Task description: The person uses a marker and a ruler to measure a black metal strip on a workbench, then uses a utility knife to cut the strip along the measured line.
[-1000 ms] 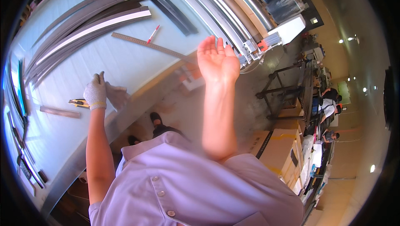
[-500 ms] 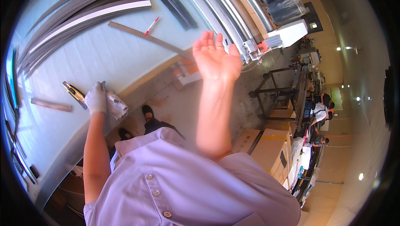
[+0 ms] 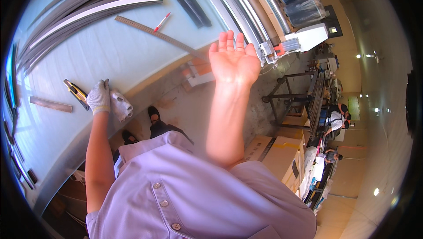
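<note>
My left hand, in a pale knit glove with greyish fingertips, rests open on the light blue tabletop. A yellow and black utility knife lies against its outer side. By its thumb side, a crumpled, soiled white work glove lies at the table's edge. My bare right hand is raised, palm up, with the fingers apart and nothing in it; a ring is on one finger. Beyond it on the table are a long metal ruler and a red and white pen.
Grey and white strips are stacked at the far left, with dark strips beside them. A short metal bar lies left of the knife. Metal rails run along the far right. Cardboard boxes stand at the right; people work farther off.
My right hand has shifted slightly right and its fingers have spread a little. The left hand stays beside the knife and loose glove. The view has moved slightly.
</note>
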